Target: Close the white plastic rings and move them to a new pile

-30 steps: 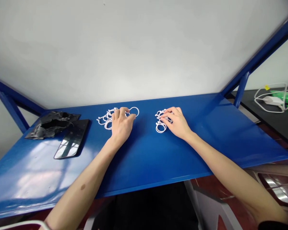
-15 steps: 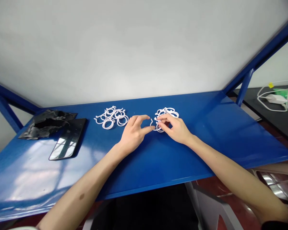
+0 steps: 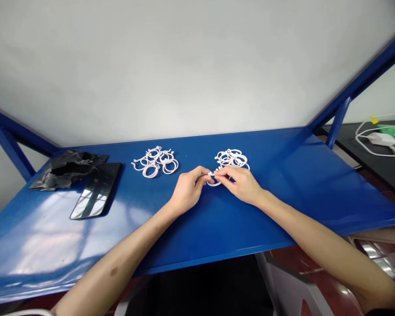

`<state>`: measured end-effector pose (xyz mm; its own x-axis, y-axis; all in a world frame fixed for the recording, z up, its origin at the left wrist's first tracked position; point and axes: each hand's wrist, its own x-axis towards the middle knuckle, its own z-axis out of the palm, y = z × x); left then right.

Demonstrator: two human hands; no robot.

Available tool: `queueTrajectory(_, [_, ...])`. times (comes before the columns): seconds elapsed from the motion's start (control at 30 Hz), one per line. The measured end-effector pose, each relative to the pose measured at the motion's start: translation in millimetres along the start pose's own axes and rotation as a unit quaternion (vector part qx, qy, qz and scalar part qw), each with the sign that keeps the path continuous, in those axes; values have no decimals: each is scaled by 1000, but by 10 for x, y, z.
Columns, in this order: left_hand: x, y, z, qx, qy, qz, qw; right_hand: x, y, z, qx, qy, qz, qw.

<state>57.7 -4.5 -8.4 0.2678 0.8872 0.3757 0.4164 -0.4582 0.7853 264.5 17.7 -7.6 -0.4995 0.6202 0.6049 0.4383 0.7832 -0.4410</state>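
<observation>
Between my two hands is a white plastic ring [image 3: 213, 184], like a curtain ring, just above the blue table. My left hand [image 3: 191, 186] pinches its left side with thumb and forefinger. Opposite it, the fingertips of my right hand [image 3: 238, 182] close on the ring's other side. The small joint at the top of the ring is partly covered by my fingers. Right behind my right hand lies a pile of white rings [image 3: 232, 157]. Another cluster of white rings [image 3: 154, 161], some with small end knobs, rests to the left of my left hand.
A black phone [image 3: 94, 197] with a glossy screen lies at the left, touching a crumpled black plastic bag [image 3: 64, 169]. Blue frame bars rise at both ends of the table [image 3: 197, 237]. A white cable [image 3: 358, 136] and green plastic sit on a dark surface at far right.
My left thumb and forefinger, apart before, have closed on the ring. Both hands have drawn together, and the gap in the ring between them looks smaller.
</observation>
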Motion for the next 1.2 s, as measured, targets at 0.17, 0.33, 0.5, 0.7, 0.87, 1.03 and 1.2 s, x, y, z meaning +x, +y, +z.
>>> queueTrajectory(0.17, [-44, 37, 25, 49, 21, 29, 998, -36, -37, -4, -38, 2, -47, 998])
queueTrajectory(0.33, [-52, 29, 41, 60, 59, 49, 995, -34, -81, -4, -61, 17, -72, 995])
queueTrajectory(0.5, [-69, -6, 54, 84, 61, 66, 992, -28, -94, -14, -82, -17, -79, 993])
queueTrajectory(0.7, [-72, -25, 61, 142, 36, 112, 983, -51, -73, 15, -134, -60, -88, 985])
queueTrajectory(0.87, [51, -50, -120, 308, 38, 116, 944, 37, 59, -34, -139, 22, -47, 989])
queueTrajectory(1.03, [120, -162, -505, 483, 88, -44, 870, 94, 301, -226, -171, 77, 37, 981])
queueTrajectory(1.2, [106, -280, -657, 538, -31, -88, 838, 65, 430, -246, -170, 32, 29, 985])
